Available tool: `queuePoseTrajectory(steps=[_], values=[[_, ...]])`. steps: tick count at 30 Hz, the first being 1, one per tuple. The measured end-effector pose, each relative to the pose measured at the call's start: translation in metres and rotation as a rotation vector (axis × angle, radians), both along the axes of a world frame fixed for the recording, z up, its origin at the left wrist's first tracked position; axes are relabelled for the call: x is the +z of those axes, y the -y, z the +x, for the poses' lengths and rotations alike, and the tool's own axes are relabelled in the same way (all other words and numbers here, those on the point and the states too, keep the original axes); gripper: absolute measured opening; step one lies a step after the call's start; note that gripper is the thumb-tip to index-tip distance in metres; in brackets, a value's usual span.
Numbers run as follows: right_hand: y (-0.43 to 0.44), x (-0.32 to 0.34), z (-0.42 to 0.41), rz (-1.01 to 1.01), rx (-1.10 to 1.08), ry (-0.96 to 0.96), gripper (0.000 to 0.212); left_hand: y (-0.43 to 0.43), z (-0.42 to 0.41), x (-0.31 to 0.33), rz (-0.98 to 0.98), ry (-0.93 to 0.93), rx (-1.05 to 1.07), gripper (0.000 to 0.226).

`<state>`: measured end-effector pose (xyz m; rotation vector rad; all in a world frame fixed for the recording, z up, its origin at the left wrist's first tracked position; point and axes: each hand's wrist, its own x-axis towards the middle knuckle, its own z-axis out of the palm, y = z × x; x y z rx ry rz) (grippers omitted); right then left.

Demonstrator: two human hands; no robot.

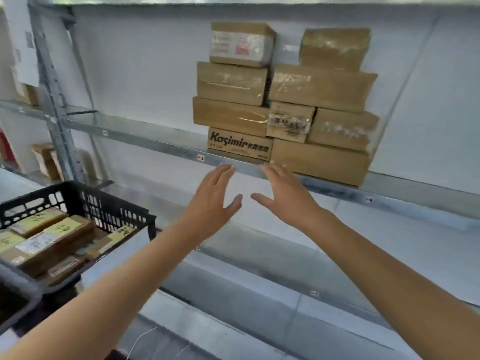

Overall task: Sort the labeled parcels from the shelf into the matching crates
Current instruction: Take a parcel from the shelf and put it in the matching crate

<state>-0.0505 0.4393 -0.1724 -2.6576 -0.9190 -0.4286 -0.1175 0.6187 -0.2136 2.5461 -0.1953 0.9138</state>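
We find both the left hand (213,201) and right hand (283,196) empty, fingers spread, just below the parcels (283,105) stacked on the shelf (155,141) at twelve o'clock; we advise taking top boxes first.

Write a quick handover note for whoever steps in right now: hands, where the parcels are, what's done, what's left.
Left hand and right hand: both open, empty, raised just below the shelf edge.
Stack of nine or so parcels sits on that shelf; the Kasimir box is bottom left.
Black crate at lower left already holds several labeled parcels.
Left: the whole stack still needs sorting. Labels are unreadable from here.
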Motion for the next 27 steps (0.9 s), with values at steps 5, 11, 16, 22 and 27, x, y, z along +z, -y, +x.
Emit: queuePoseTrajectory(steps=[5, 11, 16, 22, 27], values=[[0.083, 0.033, 0.004, 0.036, -0.099, 0.047, 0.074, 0.071, 0.03, 0.026, -0.034, 0.073, -0.142, 0.06], [0.132, 0.082, 0.02, 0.088, -0.144, 0.155, 0.065, 0.11, 0.063, 0.077, -0.046, 0.054, -0.184, 0.059], [0.138, 0.124, 0.048, 0.151, -0.151, 0.209, 0.071, 0.114, 0.096, 0.135, -0.079, 0.054, -0.131, 0.058], [0.129, 0.177, 0.086, 0.292, -0.183, 0.191, 0.076, 0.103, 0.131, 0.197, -0.185, 0.034, -0.104, 0.067], [0.111, 0.207, 0.116, 0.378, -0.189, 0.102, 0.08, 0.103, 0.162, 0.234, -0.335, 0.043, -0.123, 0.066]])
